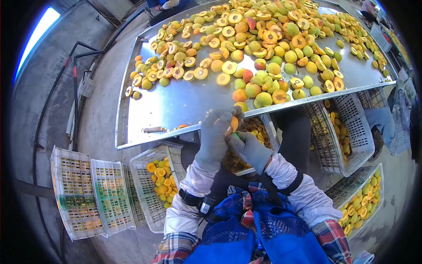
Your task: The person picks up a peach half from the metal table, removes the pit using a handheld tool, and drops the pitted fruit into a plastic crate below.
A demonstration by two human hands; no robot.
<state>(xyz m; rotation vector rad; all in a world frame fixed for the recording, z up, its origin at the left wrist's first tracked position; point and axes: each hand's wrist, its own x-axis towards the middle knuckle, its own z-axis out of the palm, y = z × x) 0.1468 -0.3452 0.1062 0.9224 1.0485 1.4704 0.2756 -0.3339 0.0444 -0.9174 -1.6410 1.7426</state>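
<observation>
My left hand (215, 132), in a grey glove, is closed around an orange-yellow peach piece (234, 125) just in front of the table's near edge. Close beside it, my right hand (250, 147), also gloved, grips a small tool with a green part (237, 135) against the fruit. Most of that tool is hidden by the fingers. Below both hands stands a crate (271, 132) holding peach scraps. Beyond them, a large pile of whole and halved peaches (263, 48) covers much of the metal table (171, 110).
A brown stick-like piece (154, 130) lies near the table's front edge. At left are a crate of peach halves (143, 193) and tilted stacked crates (79, 193). More fruit-filled crates (358, 145) stand at right. Other people are partly visible, including a gloved hand (170, 4).
</observation>
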